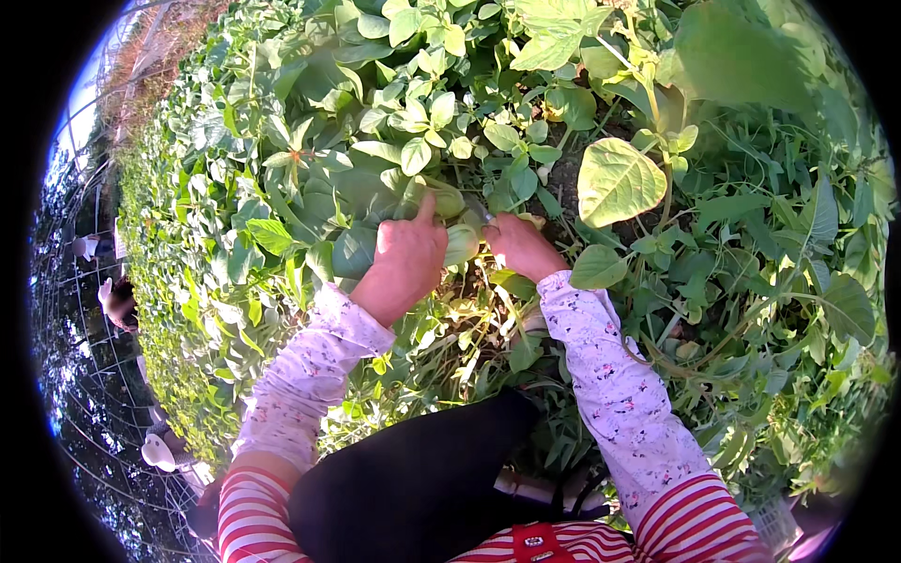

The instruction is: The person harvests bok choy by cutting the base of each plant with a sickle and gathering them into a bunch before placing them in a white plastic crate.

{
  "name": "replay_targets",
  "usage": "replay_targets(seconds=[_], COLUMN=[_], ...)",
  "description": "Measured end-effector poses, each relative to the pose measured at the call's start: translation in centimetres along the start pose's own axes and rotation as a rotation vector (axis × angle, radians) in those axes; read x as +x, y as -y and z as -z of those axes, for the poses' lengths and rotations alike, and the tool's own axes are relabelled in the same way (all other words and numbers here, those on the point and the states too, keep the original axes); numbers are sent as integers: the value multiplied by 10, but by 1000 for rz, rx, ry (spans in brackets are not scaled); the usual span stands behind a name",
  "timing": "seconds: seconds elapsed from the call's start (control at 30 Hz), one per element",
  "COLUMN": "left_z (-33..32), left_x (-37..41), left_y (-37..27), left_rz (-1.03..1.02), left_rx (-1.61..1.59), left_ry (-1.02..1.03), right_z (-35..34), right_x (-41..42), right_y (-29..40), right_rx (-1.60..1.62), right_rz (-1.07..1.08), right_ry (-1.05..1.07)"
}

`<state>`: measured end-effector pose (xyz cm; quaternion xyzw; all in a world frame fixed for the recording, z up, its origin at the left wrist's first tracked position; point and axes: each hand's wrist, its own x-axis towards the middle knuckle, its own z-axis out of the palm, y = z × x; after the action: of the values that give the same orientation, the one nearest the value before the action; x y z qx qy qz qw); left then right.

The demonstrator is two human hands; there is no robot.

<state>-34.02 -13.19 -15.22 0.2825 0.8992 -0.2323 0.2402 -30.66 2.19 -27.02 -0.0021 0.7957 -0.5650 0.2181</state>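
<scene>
Dense leafy green plants fill the ground before me. My left hand (pixel 412 257) reaches in at the centre, its index finger extended against a pale green leafy head (pixel 462 244) with thick pale stalks; its other fingers are curled and partly hidden, so its grip is unclear. Just to the right, my right hand (pixel 519 243) is closed at the base of these stalks, around something small and pale that I cannot make out. The two hands are a short gap apart. Floral sleeve covers (pixel 609 394) cover both forearms.
A tall weed with a broad yellow-green leaf (pixel 621 183) rises right of my hands. Dry stems and cut-looking stalks (pixel 486 317) lie below them. My dark-clothed knee (pixel 415 478) is close under. Other people (pixel 120 302) are at the far left, beside a curved metal frame (pixel 84 380).
</scene>
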Motion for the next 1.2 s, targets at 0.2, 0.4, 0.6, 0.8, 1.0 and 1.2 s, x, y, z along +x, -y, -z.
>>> replay_targets(seconds=[0.2, 0.4, 0.6, 0.8, 1.0, 1.2], left_z=[-3, 24, 55, 63, 62, 78], left_x=[-3, -23, -45, -56, -71, -59], left_y=[3, 23, 41, 22, 25, 10], left_rz=[16, -144, -529, -549, -730, -824], left_rx=[-18, -441, -1214, -1451, -1779, -1641], left_ry=[97, 33, 67, 287, 146, -97], right_z=[-11, -3, 3, 28, 90, 70], right_x=[-29, -57, -90, -113, -155, -141], right_y=[11, 4, 5, 61, 96, 140], right_rx=[-286, 93, 1551, 1112, 771, 811], right_rz=[-241, -125, -21, 357, 74, 313], right_ry=[199, -193, -142, -137, -535, -403])
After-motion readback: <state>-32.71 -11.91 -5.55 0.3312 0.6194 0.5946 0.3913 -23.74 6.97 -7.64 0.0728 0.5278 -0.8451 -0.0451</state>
